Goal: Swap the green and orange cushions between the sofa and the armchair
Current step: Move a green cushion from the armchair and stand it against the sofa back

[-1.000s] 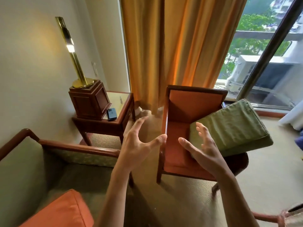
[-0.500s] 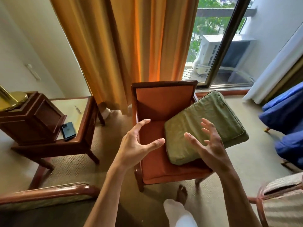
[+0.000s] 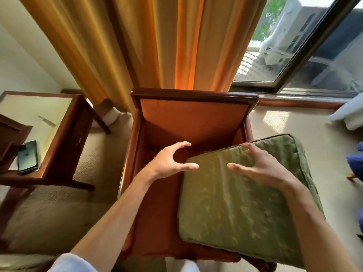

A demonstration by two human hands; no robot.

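Both hands are out in front of me, empty, fingers spread and half-curled. My left hand [image 3: 172,161] hovers over the bare seat beside the cushion's near-left corner; my right hand [image 3: 261,165] is over the cushion's upper face, and I cannot tell whether its fingertips touch the cloth. Neither has taken hold yet.

The square green fabric cushion with piped edges [image 3: 241,203] lies askew on the wooden armchair with orange upholstery [image 3: 192,118], tilted, its right side propped over the right arm and jutting past the frame. The orange cushion is out of view.

I judge the cushion light but bulky: a thick foam slab that will bend a little and sag if I lift it by one corner. The woven cover looks slightly sheeny, so a flat palm may slide. I'd grip opposite side walls, thumbs on top, fingers curled under the piping, which gives a firm ridge. Nothing fragile in it, though the dark phone [image 3: 27,157] on the wooden side table [image 3: 59,134] sits near the swing path.
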